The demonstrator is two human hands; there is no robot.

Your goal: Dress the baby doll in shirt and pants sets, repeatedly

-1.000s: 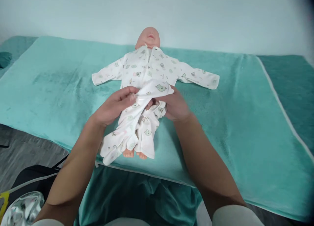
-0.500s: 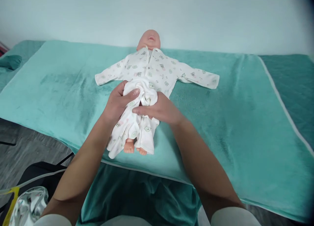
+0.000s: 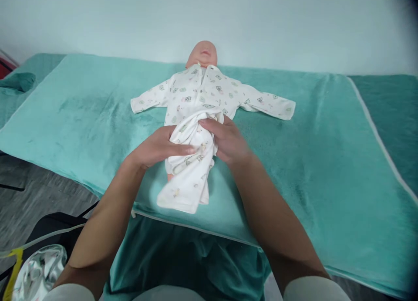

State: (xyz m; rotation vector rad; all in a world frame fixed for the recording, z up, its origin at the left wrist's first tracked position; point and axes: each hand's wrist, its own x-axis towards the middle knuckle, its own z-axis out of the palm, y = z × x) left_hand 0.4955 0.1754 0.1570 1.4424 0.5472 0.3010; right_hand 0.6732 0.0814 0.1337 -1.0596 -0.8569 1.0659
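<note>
A baby doll lies on its back, wearing a white long-sleeved top with a small animal print. Its sleeves stretch out to both sides. Over the doll's lower body I hold a pair of matching printed baby pants, bunched at the upper end. My left hand grips the left side of the bunched cloth, thumb across the front. On the right side, my right hand is closed on the cloth near the waist, thumb on top. The pants hang toward me and hide most of the doll's legs.
Green plush cloth covers the table, which stands against a pale wall. Its front edge is close to my body. At lower left are a black chair-like object and a clear bag with a yellow strip beside it.
My hands have shifted their hold on the pants; the right hand moved up and the left slightly down. The doll's feet, visible before, are now covered by the pants' legs.
</note>
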